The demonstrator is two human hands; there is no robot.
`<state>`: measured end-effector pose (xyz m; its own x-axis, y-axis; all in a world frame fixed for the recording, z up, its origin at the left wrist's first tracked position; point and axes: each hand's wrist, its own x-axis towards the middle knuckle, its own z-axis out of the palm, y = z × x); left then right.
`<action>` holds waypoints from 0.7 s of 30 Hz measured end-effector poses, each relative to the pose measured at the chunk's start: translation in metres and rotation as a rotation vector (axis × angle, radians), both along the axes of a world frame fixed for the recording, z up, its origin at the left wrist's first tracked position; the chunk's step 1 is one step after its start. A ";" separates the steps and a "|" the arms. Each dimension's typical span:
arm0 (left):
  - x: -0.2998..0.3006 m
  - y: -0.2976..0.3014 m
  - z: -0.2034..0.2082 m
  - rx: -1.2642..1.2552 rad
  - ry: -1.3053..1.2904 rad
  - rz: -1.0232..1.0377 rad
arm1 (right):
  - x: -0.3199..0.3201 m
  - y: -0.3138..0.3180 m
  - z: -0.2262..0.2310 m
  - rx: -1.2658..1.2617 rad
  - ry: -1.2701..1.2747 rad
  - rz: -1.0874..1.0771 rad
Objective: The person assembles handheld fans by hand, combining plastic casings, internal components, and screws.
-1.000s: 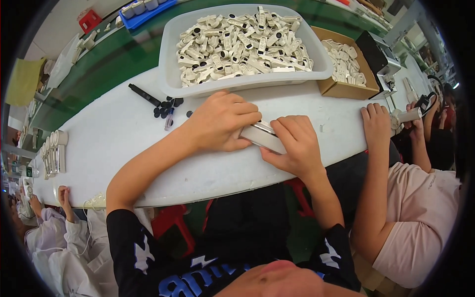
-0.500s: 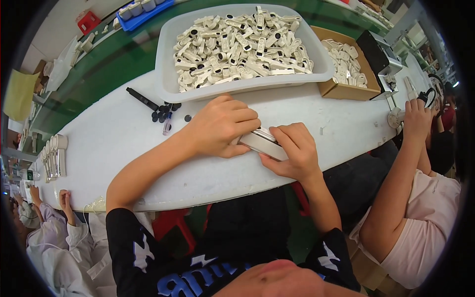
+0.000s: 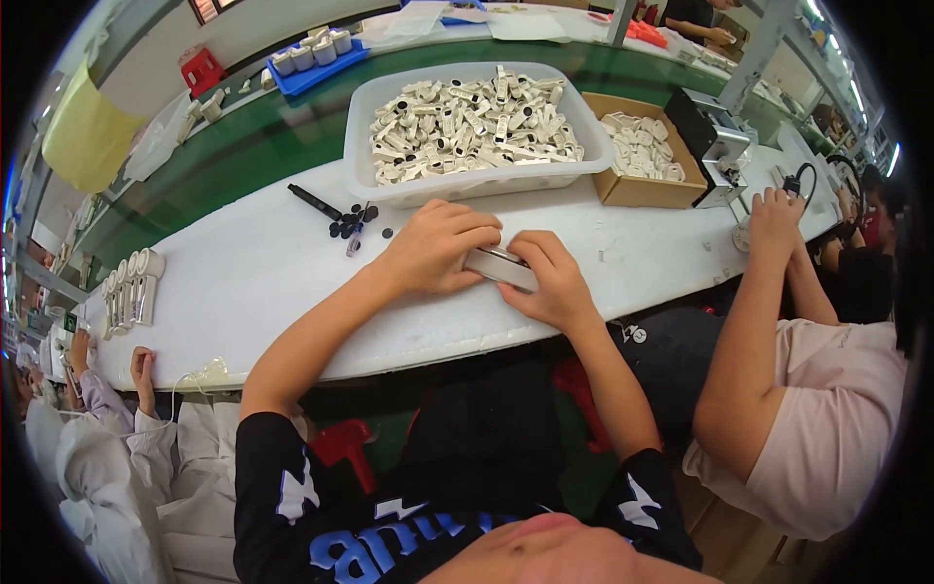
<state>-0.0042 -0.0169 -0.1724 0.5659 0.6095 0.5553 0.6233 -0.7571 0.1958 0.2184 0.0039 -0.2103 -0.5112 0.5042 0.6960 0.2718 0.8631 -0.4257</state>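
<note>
Between my two hands, just above the white tabletop, is an oblong white plastic casing [image 3: 501,271] with a shiny strip along its upper edge. My left hand [image 3: 440,249] is closed around its left end, the thumb along the near side. At the other end, my right hand [image 3: 548,280] pinches the casing between its fingers and thumb. The fingers hide both ends. Beyond my hands stands a translucent plastic bin [image 3: 477,188] heaped with small white handheld parts [image 3: 472,122], some showing black ovals. Left of my left hand lie several small black discs [image 3: 345,226].
A black pen-like tool [image 3: 314,201] and a small clear-handled screwdriver [image 3: 354,240] lie by the discs. A cardboard box [image 3: 647,192] of white pieces adjoins the bin, beside a black-and-metal device [image 3: 708,146]. White round-ended units [image 3: 131,292] stand far left. Co-workers' arms [image 3: 744,360] flank me.
The view has tilted up, so the bench sits lower and more of the background shows. Both hands remain on the white casing, with the right fingers slightly shifted.
</note>
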 end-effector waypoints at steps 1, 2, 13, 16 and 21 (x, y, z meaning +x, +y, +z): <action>0.002 -0.002 0.001 0.014 0.004 0.000 | 0.001 0.000 0.000 0.014 0.004 0.000; 0.005 -0.004 0.000 -0.036 0.036 0.058 | 0.001 0.001 -0.002 -0.008 0.000 -0.003; -0.015 -0.052 0.004 0.295 0.165 0.135 | -0.004 -0.029 -0.001 0.001 -0.003 -0.068; -0.009 -0.105 0.010 0.438 0.031 0.440 | -0.022 -0.068 -0.001 -0.455 0.098 0.046; -0.004 -0.148 -0.015 -0.330 -1.701 0.542 | -0.102 -0.114 -0.014 -0.057 0.229 -0.072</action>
<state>-0.0083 -0.1646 -0.1871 -0.7034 0.7058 0.0839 -0.2575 -0.3631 0.8955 0.1168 -0.1104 -0.2247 -0.3044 0.5757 0.7589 0.2222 0.8176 -0.5311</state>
